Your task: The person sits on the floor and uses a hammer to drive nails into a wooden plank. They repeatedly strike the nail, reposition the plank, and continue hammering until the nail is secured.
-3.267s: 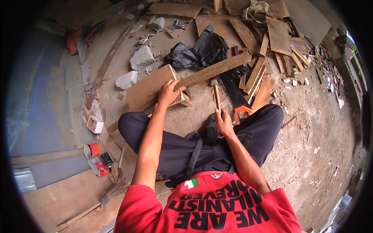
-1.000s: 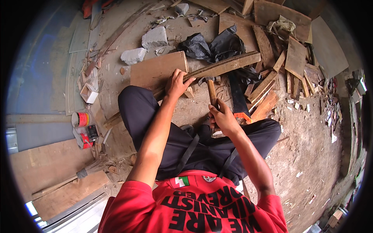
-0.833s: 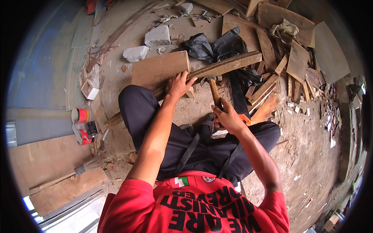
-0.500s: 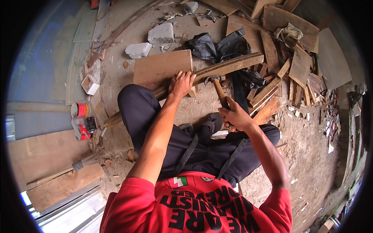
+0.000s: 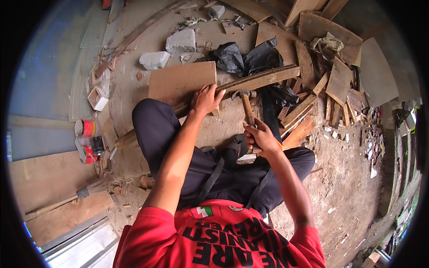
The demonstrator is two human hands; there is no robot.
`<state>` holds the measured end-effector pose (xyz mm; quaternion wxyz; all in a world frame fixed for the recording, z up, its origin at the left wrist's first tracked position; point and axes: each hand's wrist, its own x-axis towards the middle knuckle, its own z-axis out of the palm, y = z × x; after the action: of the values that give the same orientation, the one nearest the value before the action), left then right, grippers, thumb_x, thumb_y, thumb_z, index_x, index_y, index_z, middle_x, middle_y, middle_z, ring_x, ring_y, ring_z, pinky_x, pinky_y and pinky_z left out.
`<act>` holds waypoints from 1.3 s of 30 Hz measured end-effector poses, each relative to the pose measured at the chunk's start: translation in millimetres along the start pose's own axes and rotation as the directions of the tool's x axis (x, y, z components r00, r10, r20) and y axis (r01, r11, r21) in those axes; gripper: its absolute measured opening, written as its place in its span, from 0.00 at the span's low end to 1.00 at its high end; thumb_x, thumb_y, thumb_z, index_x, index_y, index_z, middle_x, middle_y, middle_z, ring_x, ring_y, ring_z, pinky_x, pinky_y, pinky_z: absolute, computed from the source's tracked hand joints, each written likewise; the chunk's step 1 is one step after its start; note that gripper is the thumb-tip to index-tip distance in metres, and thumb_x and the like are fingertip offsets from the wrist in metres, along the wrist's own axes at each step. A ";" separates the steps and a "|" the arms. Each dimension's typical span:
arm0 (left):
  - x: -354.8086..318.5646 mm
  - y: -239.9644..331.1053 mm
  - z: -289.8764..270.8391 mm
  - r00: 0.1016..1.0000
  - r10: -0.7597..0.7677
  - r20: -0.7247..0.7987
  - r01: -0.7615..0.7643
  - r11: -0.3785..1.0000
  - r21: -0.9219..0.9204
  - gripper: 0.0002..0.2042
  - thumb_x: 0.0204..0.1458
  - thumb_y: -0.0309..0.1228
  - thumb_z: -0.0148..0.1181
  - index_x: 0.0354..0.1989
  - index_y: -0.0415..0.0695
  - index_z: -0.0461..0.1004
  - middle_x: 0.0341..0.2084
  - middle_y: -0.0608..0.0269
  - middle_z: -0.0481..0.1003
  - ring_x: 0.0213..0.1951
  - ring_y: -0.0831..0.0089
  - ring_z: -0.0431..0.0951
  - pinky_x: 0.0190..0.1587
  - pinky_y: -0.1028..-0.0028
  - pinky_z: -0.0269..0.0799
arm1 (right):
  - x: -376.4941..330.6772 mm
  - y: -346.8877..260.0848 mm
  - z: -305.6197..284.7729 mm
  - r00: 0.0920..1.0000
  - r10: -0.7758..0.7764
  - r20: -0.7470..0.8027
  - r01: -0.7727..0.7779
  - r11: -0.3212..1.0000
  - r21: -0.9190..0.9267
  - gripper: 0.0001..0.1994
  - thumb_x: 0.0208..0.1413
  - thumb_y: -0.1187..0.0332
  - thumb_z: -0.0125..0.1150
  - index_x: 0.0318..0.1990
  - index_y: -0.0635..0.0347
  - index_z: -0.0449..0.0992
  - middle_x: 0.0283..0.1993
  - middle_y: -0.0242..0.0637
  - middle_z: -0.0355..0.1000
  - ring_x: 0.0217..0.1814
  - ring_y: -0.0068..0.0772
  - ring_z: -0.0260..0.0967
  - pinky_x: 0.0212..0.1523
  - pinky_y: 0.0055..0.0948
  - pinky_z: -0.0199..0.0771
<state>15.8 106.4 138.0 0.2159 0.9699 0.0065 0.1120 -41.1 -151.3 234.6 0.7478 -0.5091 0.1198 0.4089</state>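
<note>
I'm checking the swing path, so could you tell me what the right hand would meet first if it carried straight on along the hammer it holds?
Probably the long wooden plank: the right hand grips the hammer, whose head sits just short of it, though depth is unclear.

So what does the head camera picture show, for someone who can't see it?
A person sitting on dirt ground holds a hammer in the right hand, while the left hand presses on a long wooden plank. Scrap wood lies around.

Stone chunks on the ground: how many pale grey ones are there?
2: a larger stone above the board's far edge, and a smaller stone to its lower left. Rubble may hide more.
</note>
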 end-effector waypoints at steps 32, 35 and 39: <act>40.1 44.1 -105.2 0.856 -0.188 -0.482 -0.010 0.925 -0.380 0.28 0.59 0.53 0.55 0.32 0.33 0.73 0.25 0.45 0.76 0.31 0.52 0.78 0.35 0.60 0.71 | -52.6 -9.1 -23.4 0.946 -0.309 0.101 0.322 0.931 -0.170 0.14 0.59 0.74 0.54 0.52 0.65 0.66 0.29 0.31 0.65 0.21 0.19 0.62 0.20 0.22 0.64; 42.2 51.6 -106.9 0.850 -0.260 -0.459 0.017 0.884 -0.468 0.28 0.60 0.53 0.53 0.34 0.32 0.74 0.27 0.44 0.77 0.34 0.55 0.78 0.39 0.62 0.71 | -46.2 10.2 -37.5 0.955 -0.268 0.128 0.284 0.950 -0.128 0.14 0.59 0.75 0.52 0.52 0.65 0.66 0.37 0.33 0.68 0.26 0.19 0.65 0.23 0.22 0.68; 42.6 52.1 -99.5 0.824 -0.357 -0.441 0.059 0.827 -0.558 0.31 0.62 0.55 0.47 0.46 0.30 0.74 0.39 0.43 0.78 0.43 0.56 0.77 0.49 0.64 0.69 | -39.4 30.5 -42.2 0.952 -0.270 0.142 0.287 0.950 -0.120 0.12 0.59 0.74 0.51 0.50 0.65 0.69 0.39 0.35 0.71 0.29 0.21 0.68 0.27 0.25 0.72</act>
<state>33.7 103.3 256.8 0.4714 0.7982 0.1450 0.3459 -78.5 -202.4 218.7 0.7667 -0.5455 -0.0289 0.3374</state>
